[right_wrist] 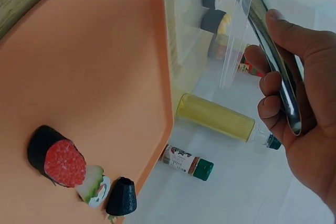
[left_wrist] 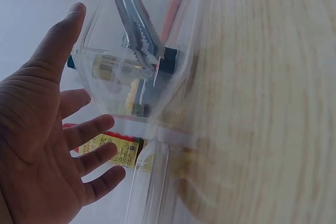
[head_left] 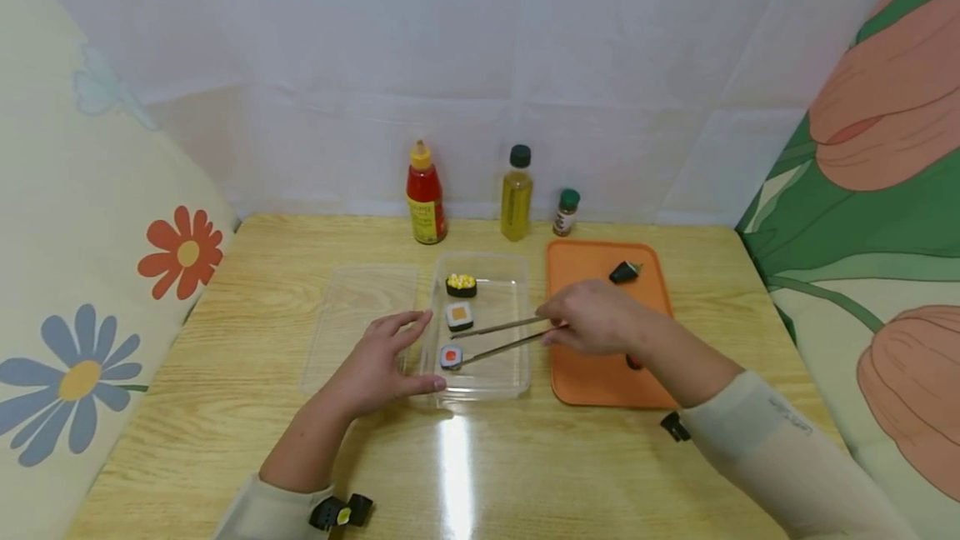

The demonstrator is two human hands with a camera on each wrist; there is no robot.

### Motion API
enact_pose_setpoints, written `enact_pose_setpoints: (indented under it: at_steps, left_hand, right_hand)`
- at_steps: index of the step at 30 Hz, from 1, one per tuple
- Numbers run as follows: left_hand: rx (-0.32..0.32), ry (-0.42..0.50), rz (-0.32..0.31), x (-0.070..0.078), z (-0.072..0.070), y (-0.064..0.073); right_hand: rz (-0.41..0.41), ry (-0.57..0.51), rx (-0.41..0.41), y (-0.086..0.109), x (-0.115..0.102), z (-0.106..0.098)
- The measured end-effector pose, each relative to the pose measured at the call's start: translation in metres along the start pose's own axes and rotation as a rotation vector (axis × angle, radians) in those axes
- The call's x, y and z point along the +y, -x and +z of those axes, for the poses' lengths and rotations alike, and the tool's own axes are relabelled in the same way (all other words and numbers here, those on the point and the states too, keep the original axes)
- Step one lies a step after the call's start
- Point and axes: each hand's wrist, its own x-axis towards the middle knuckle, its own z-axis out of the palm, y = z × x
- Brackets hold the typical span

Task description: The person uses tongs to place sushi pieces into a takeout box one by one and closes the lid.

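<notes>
My right hand [head_left: 596, 317] grips metal tongs [head_left: 498, 327] that reach into a clear plastic container [head_left: 491, 392]. The tongs' arms stand apart, one tip beside a small sushi roll [head_left: 451, 357] with an orange-red centre. Behind it in the container sit a roll [head_left: 460, 317] with an orange square centre and a corn-topped sushi [head_left: 461, 284]. My left hand [head_left: 381, 363] is at the container's left side, fingers spread, thumb near the front left corner; contact is unclear. In the left wrist view, the tongs' toothed tips are seen through the container wall.
An orange tray [head_left: 600, 390] lies to the right, bearing a dark cone roll [head_left: 625, 272], a red-topped roll [right_wrist: 65, 163] and a green-and-white piece [right_wrist: 93, 184]. A clear lid [head_left: 360, 294] lies left. Behind stand a red sauce bottle [head_left: 426, 202], an oil bottle [head_left: 517, 198] and a spice jar [head_left: 566, 213].
</notes>
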Motion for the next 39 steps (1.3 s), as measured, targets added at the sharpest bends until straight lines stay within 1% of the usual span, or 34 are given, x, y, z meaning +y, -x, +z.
enact_pose_setpoints:
  at_steps: [7,14,21,29,39]
  left_hand:
    - [0.001,0.002,-0.002,0.0,0.001,0.0]
    - [-0.005,-0.002,0.005,0.001,0.0,0.0]
    - [-0.001,-0.013,0.001,0.002,-0.002,0.0]
    - [0.0,-0.007,-0.007,0.003,-0.002,0.001]
    - [-0.004,-0.008,-0.009,0.003,-0.003,0.0]
  right_hand:
    - [0.012,0.003,0.032,0.008,0.005,-0.001]
    - [0.03,-0.025,0.047,0.019,0.009,-0.002]
    - [0.012,-0.034,0.103,0.03,0.015,-0.003]
    - [0.057,-0.06,0.138,0.049,0.024,-0.004]
    - [0.055,-0.039,0.208,0.068,0.038,0.001]
